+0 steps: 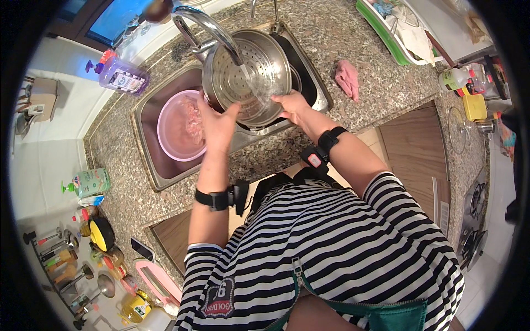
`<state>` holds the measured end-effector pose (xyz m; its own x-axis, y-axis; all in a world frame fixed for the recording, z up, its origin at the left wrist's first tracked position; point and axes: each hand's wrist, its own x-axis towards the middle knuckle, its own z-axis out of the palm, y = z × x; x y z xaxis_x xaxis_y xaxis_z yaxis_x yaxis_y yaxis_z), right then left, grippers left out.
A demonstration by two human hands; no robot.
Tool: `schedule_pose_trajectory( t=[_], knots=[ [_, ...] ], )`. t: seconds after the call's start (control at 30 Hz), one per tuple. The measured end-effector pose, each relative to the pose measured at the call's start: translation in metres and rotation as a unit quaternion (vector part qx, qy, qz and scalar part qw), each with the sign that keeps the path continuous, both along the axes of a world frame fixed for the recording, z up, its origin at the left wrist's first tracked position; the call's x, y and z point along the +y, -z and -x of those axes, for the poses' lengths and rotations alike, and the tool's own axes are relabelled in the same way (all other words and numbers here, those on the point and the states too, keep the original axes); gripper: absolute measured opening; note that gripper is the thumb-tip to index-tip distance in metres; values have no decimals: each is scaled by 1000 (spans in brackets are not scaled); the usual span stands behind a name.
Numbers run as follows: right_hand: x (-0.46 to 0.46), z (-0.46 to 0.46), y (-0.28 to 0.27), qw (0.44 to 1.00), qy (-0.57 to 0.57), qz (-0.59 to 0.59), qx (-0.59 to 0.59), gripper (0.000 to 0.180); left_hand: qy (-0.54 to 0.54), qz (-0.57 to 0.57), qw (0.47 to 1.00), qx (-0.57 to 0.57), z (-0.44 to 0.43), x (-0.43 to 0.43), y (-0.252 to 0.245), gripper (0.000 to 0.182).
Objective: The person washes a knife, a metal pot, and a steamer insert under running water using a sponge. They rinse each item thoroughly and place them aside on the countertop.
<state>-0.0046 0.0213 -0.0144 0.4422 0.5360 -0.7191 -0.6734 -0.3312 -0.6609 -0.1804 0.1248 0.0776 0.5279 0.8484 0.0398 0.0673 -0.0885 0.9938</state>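
A stainless-steel steamer pan [232,53] with a perforated base is tilted under the chrome faucet [225,35], and water runs into it. My right hand [295,106] grips its right rim, thumb on the inner side. Around its lower left edge is my left hand [217,126], thumb and fingers spread along the side; some fingertips are hidden. Left of that hand, a pink plastic basin [174,155] sits in the left sink bowl. Reddish pieces, perhaps raw meat, lie in cloudy water [176,124] inside it. The pan covers much of the right sink bowl [319,93].
A pink cloth [347,79] lies on the granite counter [381,82] to the right. Behind the sink's left side stands a purple pump bottle [124,76]; a green pump bottle [93,182] is farther left. A green-and-white basket [383,33] is at the back right.
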Motion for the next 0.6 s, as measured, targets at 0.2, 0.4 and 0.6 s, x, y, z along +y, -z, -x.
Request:
schedule_pose_trajectory(
  t=[0.2,0.4,0.6],
  knots=[
    [13,12,-8,999,-45,26,-3,44,-49,70,996,1,-2,-25,44,78],
    [9,-35,9,994,-80,23,-70,37,-45,104,991,67,7,0,-16,79],
    [5,8,-15,996,-91,0,-15,37,-50,-77,996,-18,-3,-42,9,98]
  ],
)
